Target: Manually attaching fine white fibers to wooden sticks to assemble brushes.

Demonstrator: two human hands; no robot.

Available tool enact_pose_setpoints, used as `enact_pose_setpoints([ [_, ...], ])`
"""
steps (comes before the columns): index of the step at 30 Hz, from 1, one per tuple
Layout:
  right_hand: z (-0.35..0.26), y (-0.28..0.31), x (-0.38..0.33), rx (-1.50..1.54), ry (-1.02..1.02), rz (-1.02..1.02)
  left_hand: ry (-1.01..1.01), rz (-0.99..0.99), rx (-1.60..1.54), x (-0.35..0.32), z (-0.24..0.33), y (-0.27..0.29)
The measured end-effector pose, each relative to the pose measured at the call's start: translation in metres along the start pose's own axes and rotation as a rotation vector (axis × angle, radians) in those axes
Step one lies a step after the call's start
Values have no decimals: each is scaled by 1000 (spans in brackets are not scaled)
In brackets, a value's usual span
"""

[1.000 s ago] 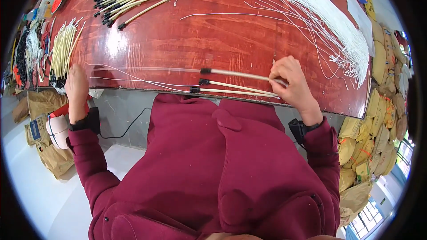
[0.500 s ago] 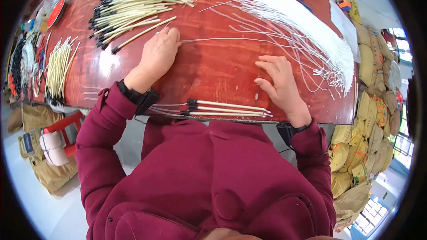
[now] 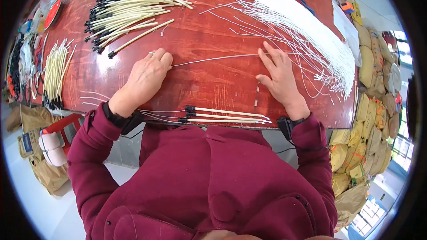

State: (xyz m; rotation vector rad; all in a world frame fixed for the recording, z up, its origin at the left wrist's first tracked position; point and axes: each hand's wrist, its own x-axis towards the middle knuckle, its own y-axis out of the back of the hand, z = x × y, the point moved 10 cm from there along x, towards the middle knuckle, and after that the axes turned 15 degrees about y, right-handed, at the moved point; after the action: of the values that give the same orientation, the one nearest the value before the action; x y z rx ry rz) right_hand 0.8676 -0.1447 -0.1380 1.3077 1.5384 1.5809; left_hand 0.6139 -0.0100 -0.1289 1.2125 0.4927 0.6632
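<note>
1. So the person's left hand point(image 3: 149, 71) is closed, fingertips pinching one end of a thin white cord point(image 3: 213, 58) that runs right across the middle of the table point(image 3: 209, 91).
2. The right hand point(image 3: 278, 69) is spread pretty wide, thumb well apart from the fingers. The cord passes at the fingers; can't tell if they're touching it or just over it.
3. Just to the near side of that right hand, a few tiny bits point(image 3: 256, 93) lie on the red wood.
4. Along the near edge there are about three pale sticks point(image 3: 229, 116), black ends left, with fine strands trailing left from them.
5. Far right: a thick white cord bundle point(image 3: 298, 22), loose strands fanning out.
6. Far left: a big heap of black-tipped cream sticks point(image 3: 147, 4), plus a smaller bunch point(image 3: 55, 71) by the left edge.
7. Past the table's right side, yellowish sacks point(image 3: 364, 106) are stacked up.
</note>
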Motion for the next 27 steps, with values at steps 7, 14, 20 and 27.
enact_pose_setpoints([
  [7, -44, 5, -12, 52, -8, -86, 193, -136, -80, 0, -26, 5],
  [14, -49, 7, -8, 94, -43, -102, 318, -67, -70, 2, -58, 32],
  [20, -67, 11, -3, 89, -32, -73, 249, 325, 141, 15, -94, 53],
  [27, -82, 12, -21, 100, -97, -53, 17, 285, 109, -6, -68, 54],
])
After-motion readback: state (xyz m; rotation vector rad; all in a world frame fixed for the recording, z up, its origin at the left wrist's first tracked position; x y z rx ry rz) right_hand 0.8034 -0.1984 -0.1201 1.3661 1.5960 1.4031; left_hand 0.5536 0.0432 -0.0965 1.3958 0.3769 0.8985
